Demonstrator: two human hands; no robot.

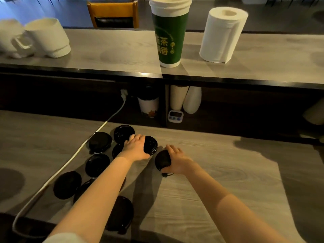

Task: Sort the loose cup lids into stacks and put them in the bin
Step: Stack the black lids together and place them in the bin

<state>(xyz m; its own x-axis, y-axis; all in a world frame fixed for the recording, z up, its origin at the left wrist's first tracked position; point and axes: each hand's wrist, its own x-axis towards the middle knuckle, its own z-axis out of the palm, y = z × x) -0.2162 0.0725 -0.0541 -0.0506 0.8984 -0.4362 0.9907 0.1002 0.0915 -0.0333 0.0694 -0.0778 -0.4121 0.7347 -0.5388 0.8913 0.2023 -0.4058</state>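
Head view: left hand (135,149) grips one round black lid (151,145), right hand (178,161) another lid (162,161).

- Loose lids (97,165) lie spread over the left part of the near counter (219,181).
- A cable (70,162) runs along their left to a plug (124,94) in the recess behind.
- The left grip (135,148) is at the back of the spread, with a held lid (150,145) on its right side.
- The right grip (177,161) is just right of it, with a second lid (162,160) against its left side.
- In the recess under the raised counter (108,50) stands a lidded cup (148,104), with a timer (175,116) and a bottle (192,100) to its right.
- On the raised counter are tipped cup stacks (47,37) far left, an upright cup stack (169,32) midway and a paper roll (222,34) right of it.
- A chair (113,14) stands behind.
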